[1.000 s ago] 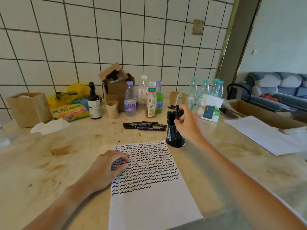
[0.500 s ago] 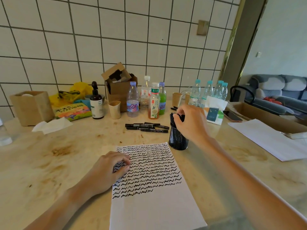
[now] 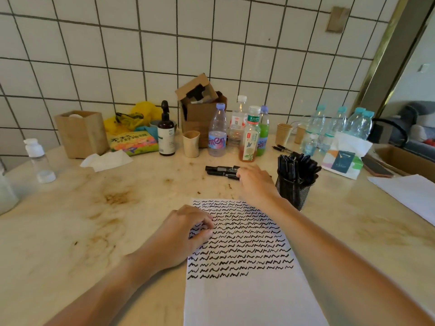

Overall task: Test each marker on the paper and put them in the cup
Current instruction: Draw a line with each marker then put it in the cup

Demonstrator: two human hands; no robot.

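Observation:
A white sheet of paper (image 3: 249, 292) lies in front of me, its upper half filled with rows of black squiggles. My left hand (image 3: 186, 231) rests on the sheet's left edge with fingers loosely curled. A few black markers (image 3: 220, 171) lie in a bunch on the table beyond the paper. My right hand (image 3: 255, 184) reaches over their right ends and touches them; whether its fingers grip one is hidden. A black mesh cup (image 3: 294, 190) packed with several black markers stands just right of that hand.
Bottles (image 3: 217, 135), paper cups (image 3: 191, 143), a cardboard box (image 3: 200, 109) and a brown pump bottle (image 3: 166, 135) line the tiled wall. A tissue pack (image 3: 342, 158), a phone and another white sheet (image 3: 409, 196) lie right. A small white bottle (image 3: 38, 161) stands left.
My right hand left the top of the mesh cup, where it put a marker in, and moved left and down onto the loose markers. The left hand stayed on the paper.

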